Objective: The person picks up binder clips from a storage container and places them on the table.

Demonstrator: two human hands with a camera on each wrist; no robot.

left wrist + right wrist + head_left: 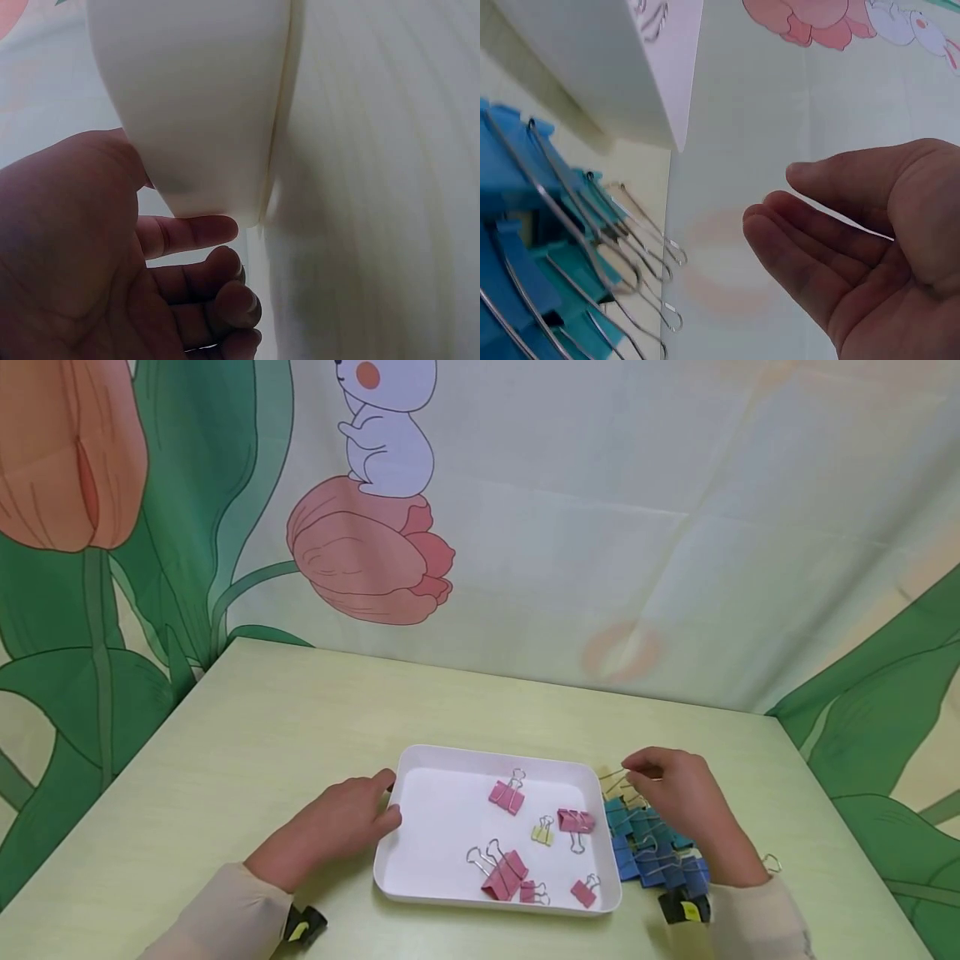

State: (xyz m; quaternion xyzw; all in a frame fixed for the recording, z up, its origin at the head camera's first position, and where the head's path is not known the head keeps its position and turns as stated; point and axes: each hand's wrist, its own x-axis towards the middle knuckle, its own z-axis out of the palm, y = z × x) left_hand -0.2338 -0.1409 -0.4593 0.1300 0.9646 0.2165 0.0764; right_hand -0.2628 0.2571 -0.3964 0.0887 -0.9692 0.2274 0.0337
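A white tray (pixel 435 843) holds several pink binder clips (pixel 505 875) of different sizes and one small yellow binder clip (pixel 542 832). My left hand (pixel 337 827) grips the tray's left side, the thumb over the rim and the index finger against the outer end; its other fingers are loosely bent in the left wrist view. Just right of the tray, my right hand (pixel 678 789) hovers over a group of binder clips. Its thumb and fingers (pixel 787 255) are bent and apart, with nothing between them. Blue clips (pixel 652 864), teal clips (pixel 618 817) and yellowish clips (pixel 611 783) form that group.
The pale table (pixel 315 710) runs back to a printed cloth (pixel 540 568) with flowers and a white animal. A black item with a yellow mark (pixel 303 929) is by the left sleeve, and a similar black item (pixel 684 906) is by the right.
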